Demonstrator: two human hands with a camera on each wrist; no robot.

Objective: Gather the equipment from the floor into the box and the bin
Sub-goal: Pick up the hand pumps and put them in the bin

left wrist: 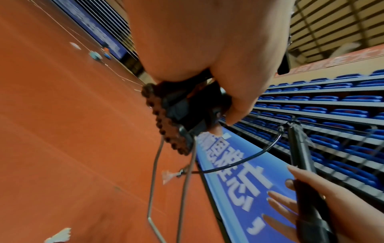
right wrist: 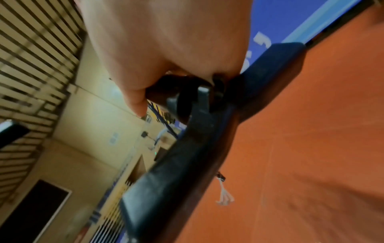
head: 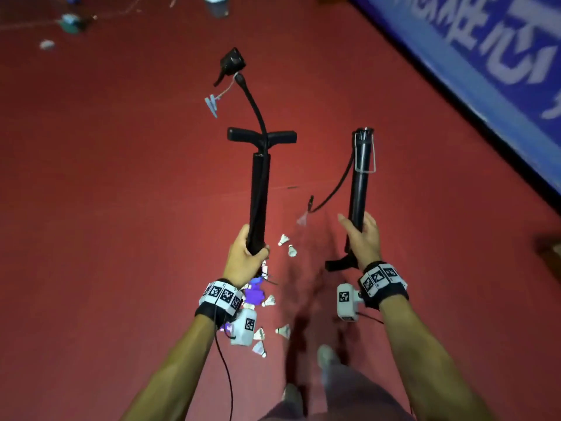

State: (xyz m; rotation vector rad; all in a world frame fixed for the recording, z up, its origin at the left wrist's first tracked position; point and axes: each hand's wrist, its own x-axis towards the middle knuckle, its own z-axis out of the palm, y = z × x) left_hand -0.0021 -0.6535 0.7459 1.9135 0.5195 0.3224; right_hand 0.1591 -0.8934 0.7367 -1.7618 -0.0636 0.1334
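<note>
Step in hand: carrying, by my reading. Two black hand pumps are off the red floor, one in each of the hands, and neither is stowed yet.
Left hand: fingers wrapped round the base end of the left pump, close to its foot.
Right hand: wrapped round the right pump near its T-handle, index finger stretched out beside the barrel.
Left pump axis: long axis runs away from the person, T-handle at the far end; its hose curves on beyond the handle.
Right pump axis: roughly parallel to the left one but reversed, wire foot at the far end, T-handle by the wrist.
Still on the floor: shuttlecocks scattered below the hands.
Next move: walk to a container; a bin seems to stand at the floor's far edge, too blurred to be sure. Each pump likely needs lowering in end first, hose tucked.
</note>
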